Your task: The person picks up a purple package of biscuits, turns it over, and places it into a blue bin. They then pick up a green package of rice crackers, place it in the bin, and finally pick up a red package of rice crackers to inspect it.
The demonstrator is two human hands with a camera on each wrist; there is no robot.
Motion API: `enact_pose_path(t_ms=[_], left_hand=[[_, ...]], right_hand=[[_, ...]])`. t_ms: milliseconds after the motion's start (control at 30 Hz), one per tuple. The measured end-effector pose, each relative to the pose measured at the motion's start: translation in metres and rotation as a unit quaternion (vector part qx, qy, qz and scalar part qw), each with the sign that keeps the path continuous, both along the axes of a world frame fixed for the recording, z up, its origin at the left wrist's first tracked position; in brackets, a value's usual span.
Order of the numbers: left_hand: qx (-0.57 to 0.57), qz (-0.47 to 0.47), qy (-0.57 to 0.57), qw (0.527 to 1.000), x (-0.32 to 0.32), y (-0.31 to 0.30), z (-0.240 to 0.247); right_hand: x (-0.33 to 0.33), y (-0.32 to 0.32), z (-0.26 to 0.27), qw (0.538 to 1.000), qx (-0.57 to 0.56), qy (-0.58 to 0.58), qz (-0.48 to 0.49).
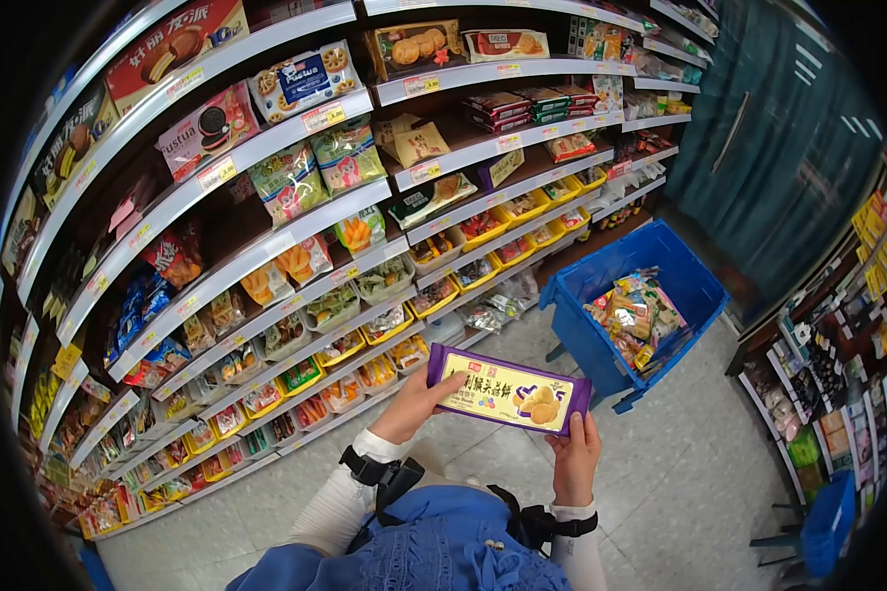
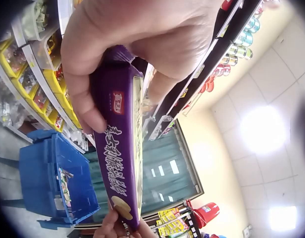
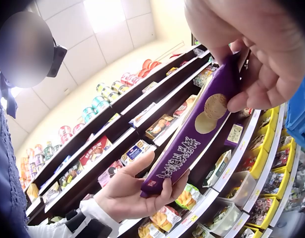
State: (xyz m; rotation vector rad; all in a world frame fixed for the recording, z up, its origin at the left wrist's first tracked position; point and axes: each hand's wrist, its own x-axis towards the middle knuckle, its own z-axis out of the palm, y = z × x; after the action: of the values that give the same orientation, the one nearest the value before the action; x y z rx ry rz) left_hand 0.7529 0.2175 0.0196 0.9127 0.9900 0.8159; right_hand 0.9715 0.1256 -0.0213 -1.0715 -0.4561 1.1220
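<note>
A long purple and cream biscuit packet (image 1: pixel 511 390) is held level in front of the body, its printed face up in the head view. My left hand (image 1: pixel 414 406) grips one end, thumb across the top. At the opposite end, my right hand (image 1: pixel 574 461) pinches the lower corner between thumb and fingers. The left wrist view shows the packet's purple side (image 2: pixel 115 144) running away from the left hand (image 2: pixel 137 44). In the right wrist view the right hand (image 3: pixel 261 54) holds the upper end, with biscuits pictured just below it.
Curved snack shelves (image 1: pixel 296 231) fill the left and front, with yellow bins (image 1: pixel 483 225) on the lower tiers. A blue crate (image 1: pixel 562 325) holding several packaged snacks stands ahead to the right. Another rack (image 1: pixel 848 394) and a blue stool (image 1: pixel 828 522) are at far right.
</note>
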Motion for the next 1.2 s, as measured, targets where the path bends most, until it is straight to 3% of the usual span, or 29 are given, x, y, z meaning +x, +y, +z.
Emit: enact_pose_path(t_ms=[200,633,833,1200], left_hand=[[0.017,-0.097,-0.006,0.995,0.003,0.011,-0.012],[-0.004,-0.159,-0.059,0.986,0.033,0.062,-0.02],[-0.059,-0.126,-0.09,0.986,0.079,0.119,-0.031],[-0.059,-0.018,-0.048,0.997,0.09,0.228,-0.04]], right_hand=[[0.007,-0.005,-0.001,0.999,-0.016,0.012,-0.046],[0.029,0.023,-0.01,0.995,-0.032,-0.001,-0.091],[0.066,0.073,-0.011,0.993,-0.047,-0.042,-0.099],[0.096,0.225,-0.001,0.983,-0.061,-0.171,0.002]])
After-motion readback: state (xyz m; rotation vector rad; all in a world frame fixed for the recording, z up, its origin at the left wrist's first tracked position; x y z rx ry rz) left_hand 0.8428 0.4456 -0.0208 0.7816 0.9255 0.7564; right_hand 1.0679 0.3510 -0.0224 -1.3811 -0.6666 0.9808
